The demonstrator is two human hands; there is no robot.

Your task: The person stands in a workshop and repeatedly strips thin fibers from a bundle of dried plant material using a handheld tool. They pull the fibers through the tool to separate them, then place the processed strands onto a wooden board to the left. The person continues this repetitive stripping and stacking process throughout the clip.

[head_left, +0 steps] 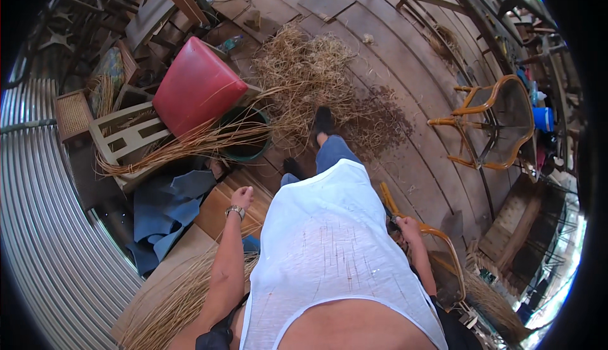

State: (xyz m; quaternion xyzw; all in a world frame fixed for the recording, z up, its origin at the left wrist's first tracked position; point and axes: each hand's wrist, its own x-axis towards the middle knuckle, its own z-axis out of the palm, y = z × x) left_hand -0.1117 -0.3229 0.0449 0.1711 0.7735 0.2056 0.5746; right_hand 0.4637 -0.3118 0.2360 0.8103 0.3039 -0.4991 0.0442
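My left hand [241, 197], with a metal wristwatch [235, 210] at its wrist, hangs over wooden boards [223, 205] with its fingers curled. I see nothing in it. My right hand [410, 229] is closed around a small dark object [394, 221], mostly hidden by the fingers. Next to that hand stands a rattan chair frame [451, 243] with a curved orange-brown rail. Ahead on the left, a long bundle of rattan strands [190, 145] lies across a pale chair with a red seat [197, 87] and a dark green tub [258, 152].
A heap of tangled rattan shavings [304, 65] covers the plank floor [437, 179] by my feet. Another rattan chair [491, 122] stands at right, near a blue container [543, 119]. Blue sheeting [166, 214] and more strands [171, 299] lie at left, beside corrugated metal [47, 223].
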